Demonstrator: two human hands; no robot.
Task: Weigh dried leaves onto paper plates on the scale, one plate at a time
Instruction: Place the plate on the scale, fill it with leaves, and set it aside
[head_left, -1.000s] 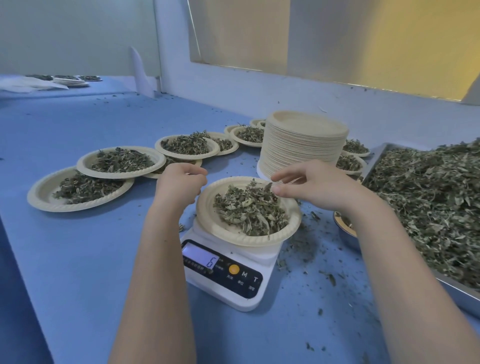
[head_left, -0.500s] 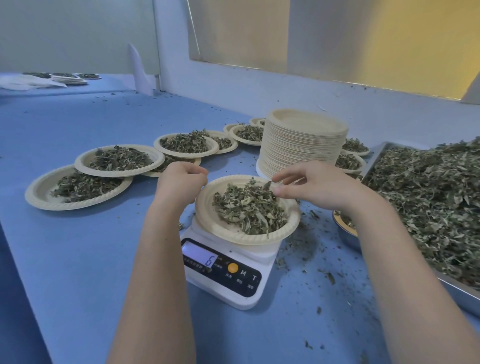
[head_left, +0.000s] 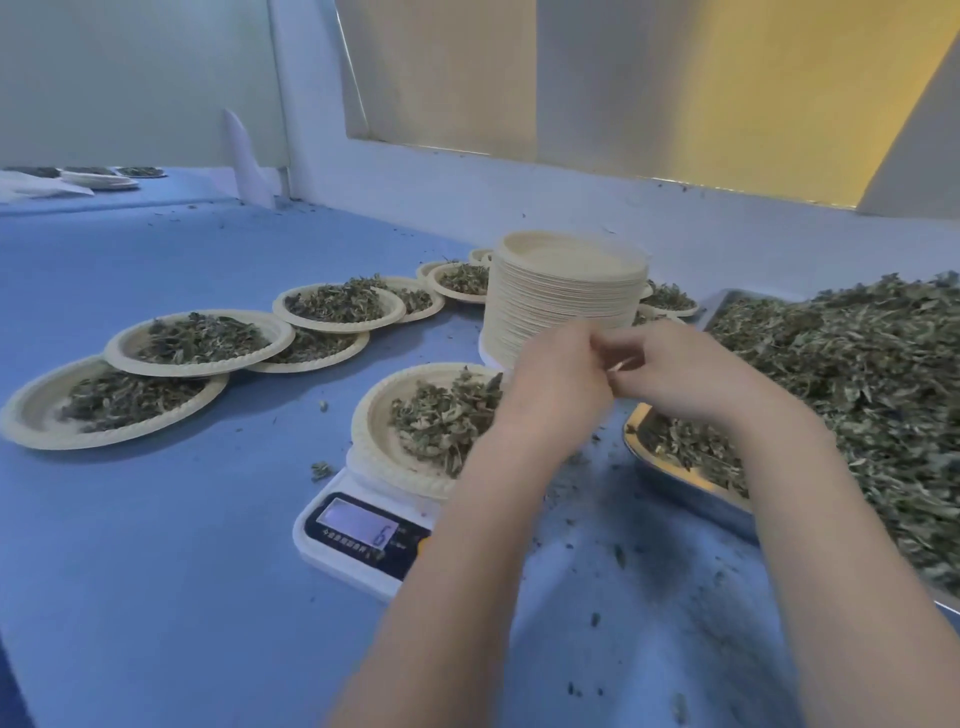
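A paper plate (head_left: 371, 415) heaped with dried leaves (head_left: 441, 421) sits on the white scale (head_left: 358, 540), whose display reads 6. My left hand (head_left: 556, 379) and my right hand (head_left: 691, 374) meet just above the plate's right rim, in front of the plate stack. Their fingertips are curled together around a small pale leaf piece (head_left: 626, 364); motion blur hides the exact grip. My left forearm covers the right part of the plate and of the scale.
A tall stack of unused paper plates (head_left: 566, 301) stands behind the scale. Several filled plates (head_left: 197, 343) lie overlapping to the left and back. A big metal tray of loose dried leaves (head_left: 857, 374) fills the right, with a small metal dish (head_left: 675, 483) before it. Leaf crumbs litter the blue table.
My left hand has left the plate's left rim and moved right to meet my right hand, which lifted slightly off the leaves. The display still reads 6.
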